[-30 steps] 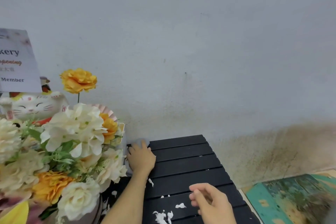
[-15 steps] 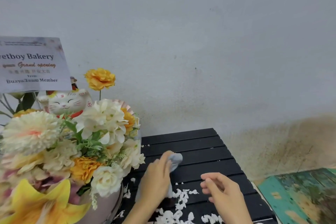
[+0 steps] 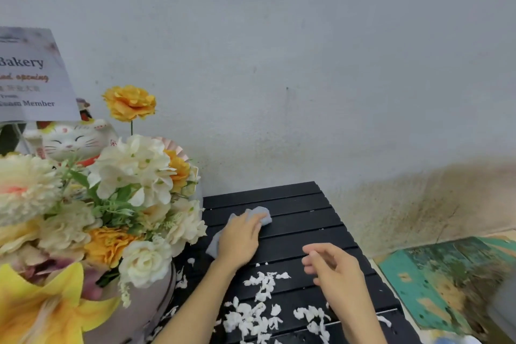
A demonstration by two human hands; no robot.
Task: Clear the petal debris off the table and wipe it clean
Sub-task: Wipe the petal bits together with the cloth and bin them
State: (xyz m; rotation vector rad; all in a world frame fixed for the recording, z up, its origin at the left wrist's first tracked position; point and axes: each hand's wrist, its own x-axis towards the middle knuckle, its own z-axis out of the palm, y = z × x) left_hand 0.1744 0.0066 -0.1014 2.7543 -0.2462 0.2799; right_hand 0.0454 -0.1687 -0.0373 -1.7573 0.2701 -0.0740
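Head view: flowers (image 3: 134, 176) in pot (image 3: 145, 304).

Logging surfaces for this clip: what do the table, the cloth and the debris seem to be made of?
Table: black slats, matte, likely painted wood or plastic; gaps show between the boards. Cloth: soft grey fabric, bunched under the left hand. Debris: thin white petals, possibly fabric or paper.

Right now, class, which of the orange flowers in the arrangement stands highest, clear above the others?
The orange flower on the thin bare stem, beside the cat figurine. The other orange blooms sit low, tucked among the cream flowers.
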